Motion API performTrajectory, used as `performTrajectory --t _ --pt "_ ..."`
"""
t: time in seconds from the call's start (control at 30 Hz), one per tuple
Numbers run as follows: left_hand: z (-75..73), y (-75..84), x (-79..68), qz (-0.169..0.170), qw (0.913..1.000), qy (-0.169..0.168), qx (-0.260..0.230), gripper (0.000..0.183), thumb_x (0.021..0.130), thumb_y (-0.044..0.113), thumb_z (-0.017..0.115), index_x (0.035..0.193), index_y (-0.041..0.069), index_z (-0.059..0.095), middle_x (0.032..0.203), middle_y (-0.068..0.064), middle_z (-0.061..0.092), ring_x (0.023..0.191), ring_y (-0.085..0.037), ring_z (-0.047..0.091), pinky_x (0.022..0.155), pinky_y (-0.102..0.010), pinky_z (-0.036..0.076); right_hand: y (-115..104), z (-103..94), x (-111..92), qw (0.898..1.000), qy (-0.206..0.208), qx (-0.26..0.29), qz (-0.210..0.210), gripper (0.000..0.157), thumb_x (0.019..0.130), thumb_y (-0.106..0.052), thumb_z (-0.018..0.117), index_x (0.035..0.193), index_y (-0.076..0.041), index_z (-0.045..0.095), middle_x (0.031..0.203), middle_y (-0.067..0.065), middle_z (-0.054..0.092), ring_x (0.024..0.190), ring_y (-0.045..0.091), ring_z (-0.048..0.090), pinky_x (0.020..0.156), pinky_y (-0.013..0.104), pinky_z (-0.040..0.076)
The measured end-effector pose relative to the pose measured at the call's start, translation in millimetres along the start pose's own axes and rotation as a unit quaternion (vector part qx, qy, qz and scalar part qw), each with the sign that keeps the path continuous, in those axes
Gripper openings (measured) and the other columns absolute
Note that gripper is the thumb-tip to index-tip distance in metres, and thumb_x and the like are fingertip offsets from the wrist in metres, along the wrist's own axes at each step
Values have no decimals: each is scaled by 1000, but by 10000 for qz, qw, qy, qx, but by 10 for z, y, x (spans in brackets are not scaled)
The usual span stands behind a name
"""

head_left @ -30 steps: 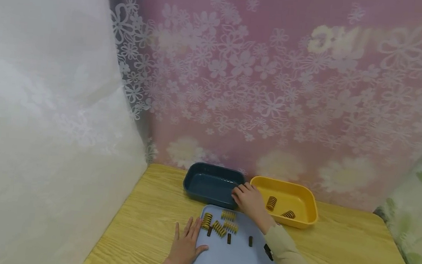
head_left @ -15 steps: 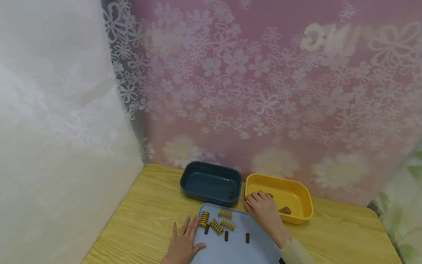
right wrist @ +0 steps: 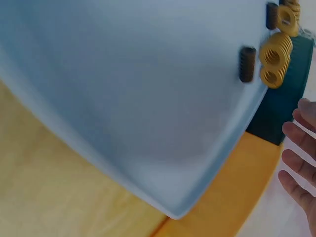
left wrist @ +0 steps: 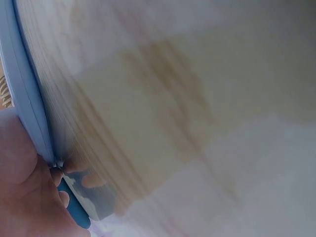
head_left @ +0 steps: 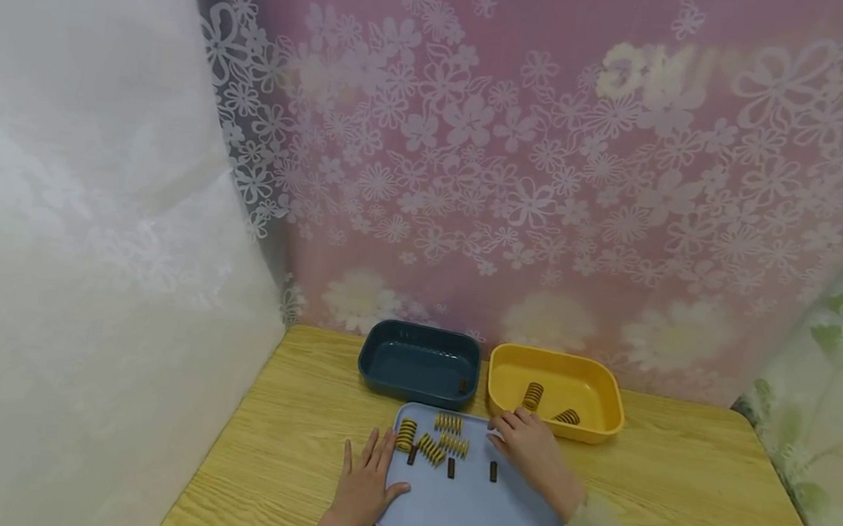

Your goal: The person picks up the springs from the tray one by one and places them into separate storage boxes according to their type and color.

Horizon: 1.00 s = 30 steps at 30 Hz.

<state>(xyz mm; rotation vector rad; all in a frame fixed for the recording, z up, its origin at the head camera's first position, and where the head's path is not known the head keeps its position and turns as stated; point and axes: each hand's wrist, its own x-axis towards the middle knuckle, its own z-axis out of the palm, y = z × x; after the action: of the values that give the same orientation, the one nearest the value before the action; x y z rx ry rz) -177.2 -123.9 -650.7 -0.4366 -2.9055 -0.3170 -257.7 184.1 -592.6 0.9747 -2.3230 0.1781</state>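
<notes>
Grip: the right hand (head_left: 534, 455) holds nothing, thumb and fingers apart and loosely bent, near the far edge of a pale blue, rectangular, plastic-looking tray (head_left: 475, 514). The left hand (head_left: 363, 485), fingers spread, rests at the tray's left edge, a sensible brace. Four yellow, ridged coil springs (head_left: 454, 445) lie clustered at far left; three small, dark brown coil springs (head_left: 451, 468) lie nearer the person. Beyond stand a dark blue, round-cornered box (head_left: 415, 400) and a yellow, round-cornered box (head_left: 587, 434). Good practice would be to pinch each spring across its coils, lift straight up, and avoid rolling its neighbours.
</notes>
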Motion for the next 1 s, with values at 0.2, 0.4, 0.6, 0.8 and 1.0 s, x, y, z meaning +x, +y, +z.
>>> performTrajectory --t 0.2,0.4,0.6,0.8,1.0 --pt "-66 24 2 -35 9996 -293 50 85 94 57 59 155 2 38 159 -10 42 148 -33 35 113 -68 26 -117 69 -168 9998 -28 52 -192 29 68 -23 93 84 -18 70 81 -4 63 78 17 59 67 35 53" --pt "-85 31 0 -133 9990 -435 -25 86 94 57 58 156 3 36 160 -10 39 150 -32 32 115 -68 24 -172 95 -284 9988 -270 -215 -360 32 68 -35 92 82 -20 68 78 -5 60 72 16 55 60 33 48" --pt "-79 30 0 -140 9989 -449 -35 86 94 57 58 157 3 35 161 -9 39 150 -32 32 115 -68 23 -205 58 -357 9954 -924 -181 -158 35 72 -44 89 85 -19 68 84 -4 61 78 16 55 67 36 50" --pt "-97 29 3 -145 9987 -476 -91 86 94 57 58 157 3 35 161 -10 38 150 -33 31 115 -68 22 -223 -2 -359 9920 -1262 -17 -24 36 73 -43 88 90 -16 71 88 -4 63 80 15 58 71 37 52" --pt "-96 26 1 -122 9987 -484 -83 86 94 58 58 157 3 35 161 -9 38 150 -33 31 115 -69 23 -207 2 -305 9939 -1097 119 70 35 72 -39 91 89 -17 70 88 -4 63 80 15 58 70 36 53"
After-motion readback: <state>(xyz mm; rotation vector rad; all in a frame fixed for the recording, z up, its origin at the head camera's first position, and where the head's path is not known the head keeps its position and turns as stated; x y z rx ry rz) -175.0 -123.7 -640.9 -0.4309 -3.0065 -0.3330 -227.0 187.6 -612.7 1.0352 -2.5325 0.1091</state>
